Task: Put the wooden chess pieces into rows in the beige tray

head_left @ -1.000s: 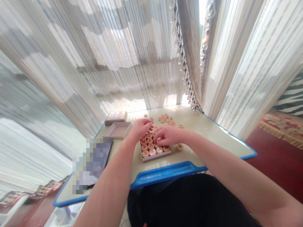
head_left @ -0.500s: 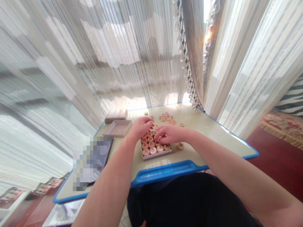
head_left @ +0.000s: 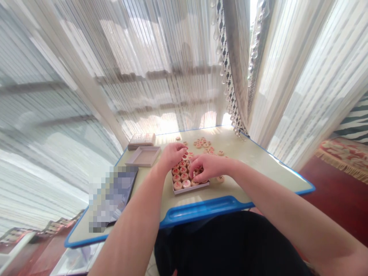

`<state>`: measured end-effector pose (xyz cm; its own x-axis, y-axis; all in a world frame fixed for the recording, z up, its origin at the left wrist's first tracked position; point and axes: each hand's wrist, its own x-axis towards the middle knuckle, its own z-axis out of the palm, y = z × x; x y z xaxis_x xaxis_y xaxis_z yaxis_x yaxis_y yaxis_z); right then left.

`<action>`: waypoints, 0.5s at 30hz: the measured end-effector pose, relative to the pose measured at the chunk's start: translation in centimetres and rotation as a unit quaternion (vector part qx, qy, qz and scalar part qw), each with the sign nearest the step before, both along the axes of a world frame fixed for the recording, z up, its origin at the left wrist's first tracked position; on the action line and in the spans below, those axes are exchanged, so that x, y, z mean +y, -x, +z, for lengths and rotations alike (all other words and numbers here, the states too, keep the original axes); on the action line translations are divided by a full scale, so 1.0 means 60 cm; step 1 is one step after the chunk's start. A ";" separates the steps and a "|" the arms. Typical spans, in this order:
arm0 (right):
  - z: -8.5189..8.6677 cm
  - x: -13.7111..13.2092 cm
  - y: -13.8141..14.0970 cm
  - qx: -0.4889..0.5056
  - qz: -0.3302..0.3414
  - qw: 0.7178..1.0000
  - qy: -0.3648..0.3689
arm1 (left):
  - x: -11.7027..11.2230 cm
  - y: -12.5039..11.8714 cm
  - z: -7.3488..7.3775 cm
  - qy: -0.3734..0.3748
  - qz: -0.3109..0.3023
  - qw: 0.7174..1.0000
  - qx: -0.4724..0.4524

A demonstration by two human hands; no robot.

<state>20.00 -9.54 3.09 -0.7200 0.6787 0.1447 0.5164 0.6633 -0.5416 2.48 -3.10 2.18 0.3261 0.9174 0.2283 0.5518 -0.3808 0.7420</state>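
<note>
A shallow open box holds rows of round wooden xiangqi pieces with red or black characters. My right hand is over the right side of the box, its thumb and fingers closed around a xiangqi piece that they largely hide. Above the far left part of the box hovers my left hand, fingers loosely bent and apart, with nothing visible in them. One loose piece lies on the table right of the box, partly behind my right hand.
Several loose pieces are scattered at the back of the table. Left of the box lie an empty box lid, a brown case and a dark flat item, partly blurred. A blue ledge edges the front.
My right hand has shifted slightly toward me over the box, now covering pieces in its front right part. The left hand stays nearly in place.
</note>
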 end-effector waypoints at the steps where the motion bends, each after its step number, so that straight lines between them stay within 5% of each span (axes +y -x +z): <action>1: 0.000 0.001 0.000 0.001 0.005 1.000 0.002 | 0.000 0.000 0.000 -0.001 -0.001 1.000 -0.001; 15: -0.002 0.004 -0.003 -0.005 0.046 0.999 0.009 | 0.001 0.000 0.000 -0.006 0.007 1.000 0.027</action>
